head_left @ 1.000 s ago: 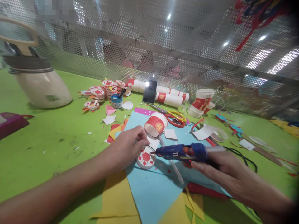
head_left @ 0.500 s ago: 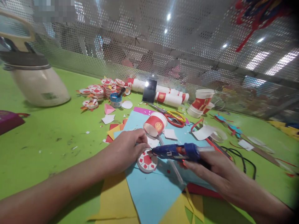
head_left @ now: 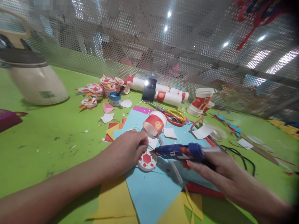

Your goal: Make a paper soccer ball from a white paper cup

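A blue hot glue gun (head_left: 181, 151) is gripped in my right hand (head_left: 216, 171), with a clear glue stick protruding from its rear. Its nozzle points left, close to the upper right edge of a white paper disc (head_left: 147, 159) patterned in red. My left hand (head_left: 129, 149) is closed at the disc's upper left edge, thumb and fingers curled together; whatever they pinch is hidden. Under the disc lies a light blue paper sheet (head_left: 149, 193). Just behind it, a cut red-and-white paper cup (head_left: 154, 123) rests on its side. A loose clear glue stick (head_left: 174, 169) lies to the right.
Scissors (head_left: 174, 116) lie behind the cup. Decorated discs (head_left: 94, 88) are piled at the back left, near a blue jar (head_left: 115, 99). A phone (head_left: 149, 90) leans against stacked cups (head_left: 168, 97). A large cream container (head_left: 37, 84) stands left. Black cable (head_left: 243, 158) loops at right.
The glue gun's nozzle has shifted slightly right, away from my left fingers. My left fingertips have drawn back a little from the disc's top. The view has moved slightly.
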Motion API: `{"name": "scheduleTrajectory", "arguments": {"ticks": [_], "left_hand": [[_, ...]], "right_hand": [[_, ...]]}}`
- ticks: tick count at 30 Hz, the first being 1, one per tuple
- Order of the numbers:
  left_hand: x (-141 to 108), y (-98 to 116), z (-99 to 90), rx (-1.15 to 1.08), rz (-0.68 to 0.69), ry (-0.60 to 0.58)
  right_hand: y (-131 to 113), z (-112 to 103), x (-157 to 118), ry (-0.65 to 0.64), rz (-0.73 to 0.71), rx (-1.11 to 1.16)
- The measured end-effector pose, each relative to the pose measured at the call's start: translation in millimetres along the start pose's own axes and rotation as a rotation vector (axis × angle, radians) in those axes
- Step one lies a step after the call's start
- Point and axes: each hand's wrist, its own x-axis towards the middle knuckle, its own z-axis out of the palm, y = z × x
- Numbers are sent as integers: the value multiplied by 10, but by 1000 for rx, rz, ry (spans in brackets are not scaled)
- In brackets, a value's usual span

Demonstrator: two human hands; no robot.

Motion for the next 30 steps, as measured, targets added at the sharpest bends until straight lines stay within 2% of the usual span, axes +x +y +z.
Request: {"name": "scheduleTrajectory", "arguments": {"ticks": [12, 30], "left_hand": [[14, 15, 7, 40, 41, -19], [17, 2, 12, 76, 69, -20]], "right_hand": [[-38, 6, 12, -48, -1, 22], [-92, 40, 1, -11, 20, 28]]}}
